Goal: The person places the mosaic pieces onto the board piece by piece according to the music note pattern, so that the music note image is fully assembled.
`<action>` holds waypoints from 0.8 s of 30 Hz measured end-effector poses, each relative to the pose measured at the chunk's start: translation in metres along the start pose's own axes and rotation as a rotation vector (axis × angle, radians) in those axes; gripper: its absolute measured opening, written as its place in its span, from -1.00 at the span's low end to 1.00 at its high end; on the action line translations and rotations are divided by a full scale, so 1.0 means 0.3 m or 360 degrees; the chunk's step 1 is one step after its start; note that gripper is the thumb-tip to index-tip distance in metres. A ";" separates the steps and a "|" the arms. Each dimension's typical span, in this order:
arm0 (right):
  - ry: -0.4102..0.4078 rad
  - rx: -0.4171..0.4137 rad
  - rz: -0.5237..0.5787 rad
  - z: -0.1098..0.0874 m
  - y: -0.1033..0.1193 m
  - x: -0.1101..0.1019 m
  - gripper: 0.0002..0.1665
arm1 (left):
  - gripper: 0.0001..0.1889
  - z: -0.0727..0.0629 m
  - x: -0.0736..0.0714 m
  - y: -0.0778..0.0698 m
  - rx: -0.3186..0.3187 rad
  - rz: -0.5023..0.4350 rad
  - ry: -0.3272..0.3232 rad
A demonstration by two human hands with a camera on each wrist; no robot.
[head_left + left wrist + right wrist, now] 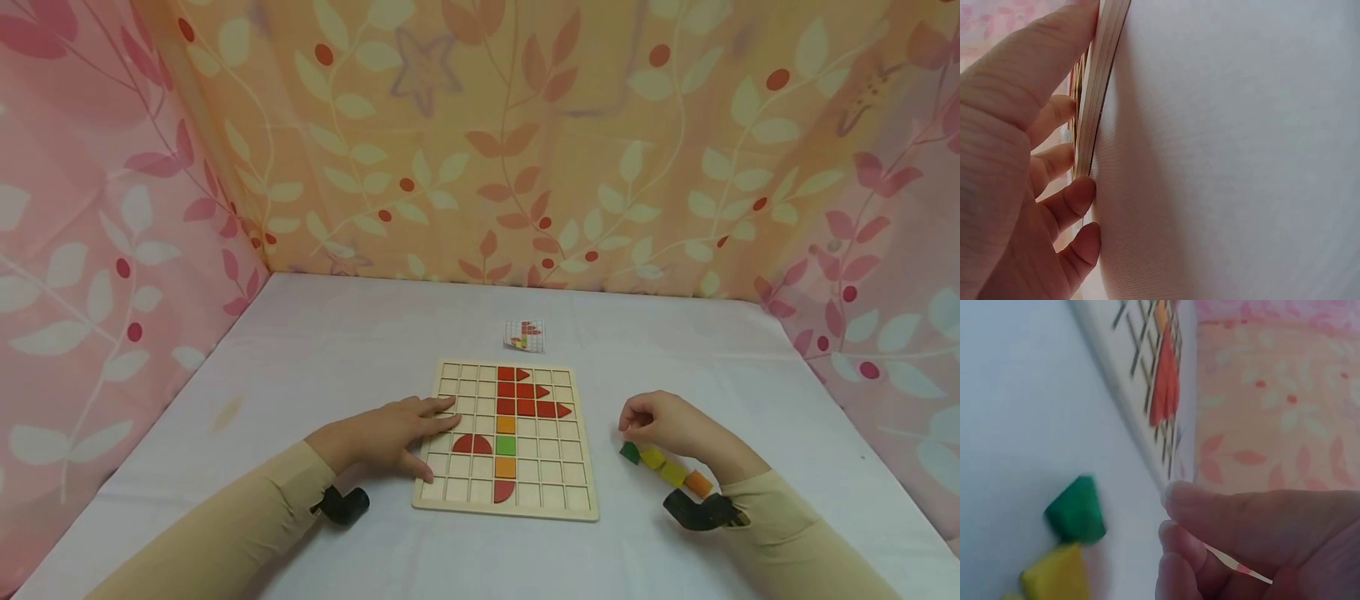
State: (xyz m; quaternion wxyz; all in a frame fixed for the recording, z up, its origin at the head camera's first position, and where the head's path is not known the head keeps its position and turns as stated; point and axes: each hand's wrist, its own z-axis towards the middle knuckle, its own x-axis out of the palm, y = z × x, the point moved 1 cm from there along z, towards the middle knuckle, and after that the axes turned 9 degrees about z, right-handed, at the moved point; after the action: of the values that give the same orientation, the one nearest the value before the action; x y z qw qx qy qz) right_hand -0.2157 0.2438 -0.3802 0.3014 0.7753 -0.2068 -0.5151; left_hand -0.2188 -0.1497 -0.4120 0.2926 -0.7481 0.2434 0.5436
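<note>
A wooden grid board (543, 467) lies on the white table. My left hand (378, 433) rests at its left edge, fingers spread over the border and thumb near the front corner. Red squares and triangles form three rows at the board's top. Below them run an orange square (506, 425), a green square (506, 446) and another orange square. Red quarter-rounds (472, 443) sit left and below. My right hand (663, 425) hovers with curled fingers just above a loose green piece (1077, 512); no piece shows between thumb and fingertips.
Loose yellow pieces (663, 467) and an orange piece (699, 483) lie in a line under the right hand. A small printed card (524, 336) with a coloured grid pattern lies behind the board. Patterned curtains (480, 150) enclose the table's back and sides.
</note>
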 end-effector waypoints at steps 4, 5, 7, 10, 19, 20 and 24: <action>-0.0008 0.0109 -0.0014 -0.026 -0.054 -0.014 -0.88 | -0.08 0.001 0.002 0.002 -0.0001 -0.0003 0.0001; -0.0008 0.0127 -0.0008 -0.032 -0.066 -0.016 -0.86 | -0.08 0.001 0.002 0.002 0.0002 0.0000 0.0000; 0.0000 0.0154 0.0012 -0.042 -0.087 -0.020 -0.82 | -0.08 0.002 0.001 0.003 0.0009 0.0002 -0.0004; -0.0008 0.0169 0.0030 -0.051 -0.107 -0.022 -0.77 | -0.07 0.002 0.002 0.004 0.0016 0.0009 -0.0011; -0.0011 0.0178 -0.0028 -0.058 -0.130 -0.018 -0.64 | -0.07 0.001 0.002 0.002 0.0012 -0.0010 -0.0006; -0.0002 0.0162 -0.0037 -0.059 -0.128 -0.017 -0.65 | -0.07 0.001 0.002 0.003 0.0010 -0.0007 -0.0007; 0.0008 0.0155 -0.0051 -0.066 -0.111 -0.011 -0.67 | -0.07 0.002 0.003 0.004 0.0004 0.0001 -0.0005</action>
State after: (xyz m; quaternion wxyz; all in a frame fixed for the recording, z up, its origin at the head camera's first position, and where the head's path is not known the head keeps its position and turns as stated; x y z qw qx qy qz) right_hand -0.1983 0.2753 -0.3950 0.2556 0.7935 -0.2186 -0.5072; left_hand -0.2198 -0.1500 -0.4133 0.2937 -0.7468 0.2439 0.5445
